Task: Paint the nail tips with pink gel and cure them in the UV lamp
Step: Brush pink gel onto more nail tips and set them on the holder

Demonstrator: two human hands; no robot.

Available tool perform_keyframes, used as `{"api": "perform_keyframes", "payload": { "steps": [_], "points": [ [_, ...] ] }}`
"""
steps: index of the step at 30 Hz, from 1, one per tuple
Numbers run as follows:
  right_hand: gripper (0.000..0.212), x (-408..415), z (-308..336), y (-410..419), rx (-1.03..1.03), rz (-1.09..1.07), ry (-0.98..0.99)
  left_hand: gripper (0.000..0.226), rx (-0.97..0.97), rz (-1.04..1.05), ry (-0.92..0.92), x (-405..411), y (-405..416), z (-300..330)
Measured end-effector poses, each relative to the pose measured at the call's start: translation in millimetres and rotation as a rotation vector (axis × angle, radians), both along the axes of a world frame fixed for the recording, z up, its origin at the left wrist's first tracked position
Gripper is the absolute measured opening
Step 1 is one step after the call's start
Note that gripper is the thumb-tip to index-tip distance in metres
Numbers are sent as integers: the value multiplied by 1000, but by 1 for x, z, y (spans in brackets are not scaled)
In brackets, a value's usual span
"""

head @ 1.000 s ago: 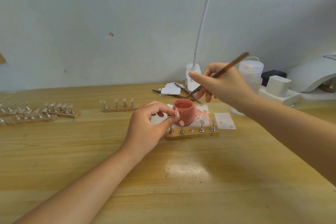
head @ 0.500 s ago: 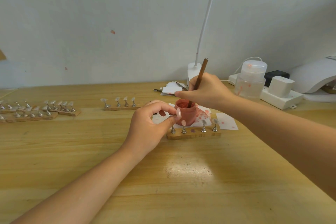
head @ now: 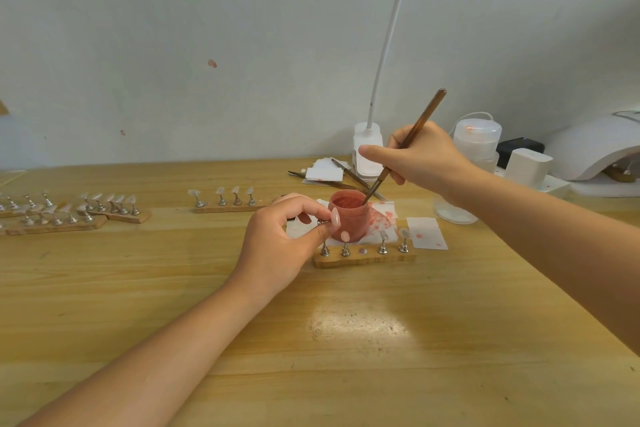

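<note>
A small pink gel jar (head: 349,218) stands open on stained paper behind a wooden stand (head: 363,259) that carries several metal pegs with nail tips. My left hand (head: 280,239) pinches a loose metal peg with a pale nail tip (head: 335,217) just left of the jar. My right hand (head: 419,156) grips a brown brush (head: 420,121). The brush leans toward the upper right, and its tip sits inside the jar at the right rim. The white UV lamp (head: 588,146) stands at the far right edge.
Other wooden stands with clear nail tips lie at the far left (head: 69,215) and mid-left (head: 225,201). Behind the jar are a desk lamp base (head: 367,152), loose tools and paper (head: 325,173), a clear bottle (head: 474,149) and a white power strip (head: 530,166).
My right hand brought the brush down from above the jar and dipped it in. The handle has since tilted to the right. My left hand has stayed put.
</note>
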State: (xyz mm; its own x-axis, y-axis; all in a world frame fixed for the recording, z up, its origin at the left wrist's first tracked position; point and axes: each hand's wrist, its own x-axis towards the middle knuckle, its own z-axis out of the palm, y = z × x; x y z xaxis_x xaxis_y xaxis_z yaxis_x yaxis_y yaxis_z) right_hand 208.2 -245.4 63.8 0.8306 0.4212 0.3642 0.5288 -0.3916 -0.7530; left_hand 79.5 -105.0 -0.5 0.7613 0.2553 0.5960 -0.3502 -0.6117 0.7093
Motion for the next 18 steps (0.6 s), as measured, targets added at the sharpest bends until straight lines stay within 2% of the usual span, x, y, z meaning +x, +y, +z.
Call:
{"api": "perform_keyframes", "payload": {
  "steps": [10,18],
  "points": [
    [42,2,7,-12,55,-4,-37,24,-10,10,1,0,0,0],
    [31,-39,-10,-25,394,139,1,25,-10,14,23,-1,-1,1]
  ]
}}
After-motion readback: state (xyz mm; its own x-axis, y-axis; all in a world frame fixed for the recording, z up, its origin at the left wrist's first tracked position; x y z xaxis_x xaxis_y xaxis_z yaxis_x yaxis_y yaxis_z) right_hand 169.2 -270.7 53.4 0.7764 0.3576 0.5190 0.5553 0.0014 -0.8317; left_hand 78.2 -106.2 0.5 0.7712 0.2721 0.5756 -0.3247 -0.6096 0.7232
